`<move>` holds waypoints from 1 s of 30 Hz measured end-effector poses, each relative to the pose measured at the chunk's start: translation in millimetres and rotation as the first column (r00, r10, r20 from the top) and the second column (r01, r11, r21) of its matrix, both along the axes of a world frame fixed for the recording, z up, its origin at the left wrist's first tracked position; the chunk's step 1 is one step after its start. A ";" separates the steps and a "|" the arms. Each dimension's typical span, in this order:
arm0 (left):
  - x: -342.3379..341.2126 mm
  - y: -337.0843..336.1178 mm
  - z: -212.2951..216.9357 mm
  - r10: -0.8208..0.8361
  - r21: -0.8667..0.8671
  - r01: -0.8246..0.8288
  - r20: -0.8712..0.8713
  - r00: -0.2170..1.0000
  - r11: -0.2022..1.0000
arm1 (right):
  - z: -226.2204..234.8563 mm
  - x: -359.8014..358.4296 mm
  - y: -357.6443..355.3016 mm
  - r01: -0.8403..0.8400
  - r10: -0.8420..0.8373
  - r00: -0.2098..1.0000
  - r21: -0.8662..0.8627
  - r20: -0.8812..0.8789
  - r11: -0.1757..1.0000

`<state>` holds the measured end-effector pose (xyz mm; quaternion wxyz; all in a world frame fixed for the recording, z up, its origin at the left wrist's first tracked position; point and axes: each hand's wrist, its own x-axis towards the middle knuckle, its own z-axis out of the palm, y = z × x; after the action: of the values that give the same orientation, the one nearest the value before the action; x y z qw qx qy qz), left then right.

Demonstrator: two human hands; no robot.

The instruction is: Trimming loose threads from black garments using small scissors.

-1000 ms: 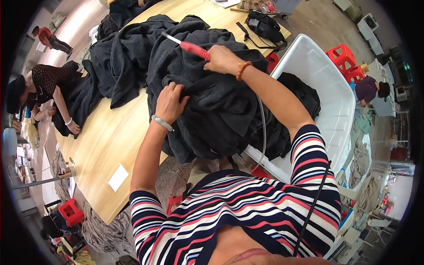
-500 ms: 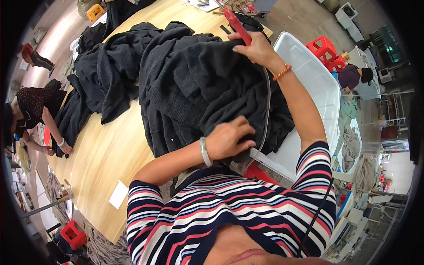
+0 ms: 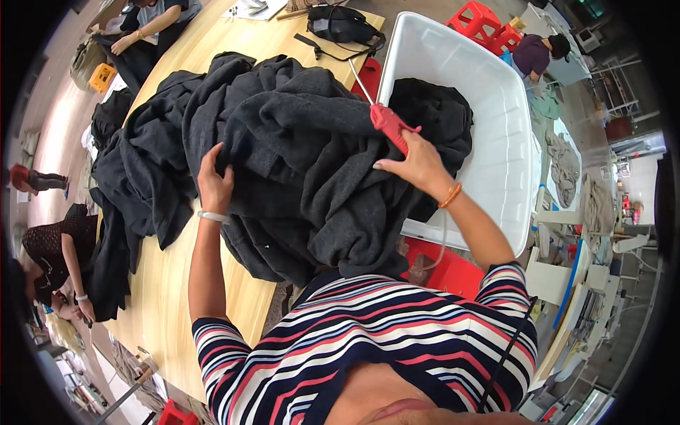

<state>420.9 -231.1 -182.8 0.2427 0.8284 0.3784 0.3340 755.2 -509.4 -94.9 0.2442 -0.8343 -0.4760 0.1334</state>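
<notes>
My right hand (image 3: 419, 164) grips a red air blow gun (image 3: 387, 122) by its handle, its thin metal nozzle pointing away from me. A clear hose (image 3: 443, 244) hangs down below that hand. Dark grey knit garments (image 3: 304, 149) lie heaped on the table in front of me, their near edge against my striped top. At the left side of the heap, my left hand (image 3: 214, 183) rests against the cloth with thumb and fingers apart, holding nothing. More dark knit cloth (image 3: 435, 120) hangs over into the white bin on the right.
The white plastic bin (image 3: 496, 170) stands right of the wooden table (image 3: 163, 304), above a red stool (image 3: 450, 273). A black bag (image 3: 340, 25) lies at the far edge. Co-workers handle dark garments at the left (image 3: 67, 248) and far left (image 3: 152, 28).
My left hand has moved from the heap's near edge to its left side. My right hand has drawn the blow gun nearer, and the garments have shifted left, uncovering more of the bin.
</notes>
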 end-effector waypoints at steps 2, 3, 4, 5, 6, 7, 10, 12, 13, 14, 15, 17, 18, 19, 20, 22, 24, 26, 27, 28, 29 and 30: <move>3.8 -9.2 31.5 -0.002 0.078 0.000 0.031 1.000 0.997 | -23.5 4.6 -0.4 0.031 -0.034 0.999 0.114 0.023 0.993; 4.8 -10.5 47.9 0.015 0.111 -0.018 0.023 1.000 0.994 | -30.9 13.3 2.7 0.074 -0.075 0.997 0.143 0.000 0.987; 8.5 -8.4 61.9 0.029 0.240 -0.043 0.061 0.998 0.970 | -61.1 38.2 2.7 0.069 -0.071 0.997 0.299 -0.005 0.952; 2.1 -4.7 70.7 0.061 0.322 -0.080 0.067 0.996 0.943 | -51.5 47.1 5.6 0.077 -0.066 0.997 0.277 -0.048 0.958; -5.7 -0.6 74.8 0.133 0.479 -0.107 -0.021 0.991 0.871 | -43.5 57.8 5.4 0.063 -0.061 0.998 0.278 -0.017 0.959; -13.8 2.2 76.4 0.217 0.623 -0.112 -0.095 0.972 0.775 | -37.1 70.6 2.8 0.048 -0.055 0.998 0.278 0.017 0.959; -37.9 4.0 33.5 0.250 0.508 0.011 -0.442 0.861 0.861 | -35.0 107.2 -7.1 0.019 -0.018 1.000 0.211 -0.010 0.977; -36.7 -9.6 -0.4 0.226 0.359 -0.019 -0.546 0.807 0.933 | -32.2 105.3 -4.8 0.029 -0.031 0.999 0.045 0.044 0.999; -21.4 -26.8 0.3 0.238 0.386 -0.067 -0.414 0.879 0.920 | -27.0 104.3 -4.5 0.062 -0.049 0.993 -0.119 0.109 0.991; 3.7 -51.2 20.9 0.202 0.399 -0.068 -0.304 0.931 0.914 | -14.2 97.5 -1.0 0.069 -0.017 0.987 -0.336 0.158 0.939; 26.7 -73.6 42.5 0.107 0.405 -0.029 -0.172 0.979 0.914 | -12.9 95.8 -6.6 0.063 -0.007 0.987 -0.349 0.158 0.935; 67.0 -111.3 66.0 -0.069 0.389 0.099 -0.091 0.993 0.916 | -10.6 91.8 -13.1 0.113 0.007 0.914 -0.271 0.407 0.956; 82.4 -125.2 68.0 -0.150 0.350 0.182 -0.117 0.982 0.919 | 0.2 89.2 -13.3 0.101 0.023 0.911 -0.279 0.411 0.955; 95.4 -135.7 58.8 -0.161 0.321 0.216 -0.189 0.969 0.922 | 11.4 85.2 -14.7 0.073 0.052 0.911 -0.284 0.410 0.956; 105.1 -139.8 40.9 -0.166 0.283 0.244 -0.275 0.947 0.928 | 22.7 81.4 -17.2 -0.025 0.097 0.936 -0.212 0.338 0.977; 115.9 -132.2 7.8 -0.155 0.245 0.250 -0.351 0.923 0.937 | 44.4 73.5 -27.8 -0.180 0.197 0.974 -0.145 0.111 0.973; 118.3 -124.3 -5.6 -0.135 0.226 0.229 -0.367 0.920 0.947 | 54.0 64.3 -42.1 -0.318 0.302 0.947 -0.182 -0.109 0.931; 116.2 -121.2 -11.3 -0.154 0.242 0.256 -0.372 0.915 0.936 | 56.2 53.1 -50.6 -0.399 0.428 0.904 -0.319 0.024 0.860; 115.3 -120.9 -14.8 -0.141 0.242 0.242 -0.370 0.918 0.940 | 55.7 51.8 -51.5 -0.418 0.486 0.871 -0.419 0.066 0.806; 116.3 -120.1 -18.2 -0.140 0.242 0.238 -0.362 0.922 0.941 | 57.0 50.7 -49.2 -0.425 0.494 0.867 -0.418 0.067 0.803; 115.8 -119.4 -21.6 -0.140 0.243 0.235 -0.353 0.925 0.941 | 59.2 48.7 -46.0 -0.462 0.531 0.840 -0.371 0.109 0.806; 113.5 -118.5 -25.0 -0.137 0.241 0.229 -0.346 0.928 0.943 | 60.5 46.2 -42.5 -0.499 0.565 0.811 -0.323 0.153 0.804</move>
<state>534.4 -349.6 -207.8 0.0895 0.9296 0.2829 0.2186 801.5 -551.8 -34.4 0.0218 -0.7005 -0.6957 0.1572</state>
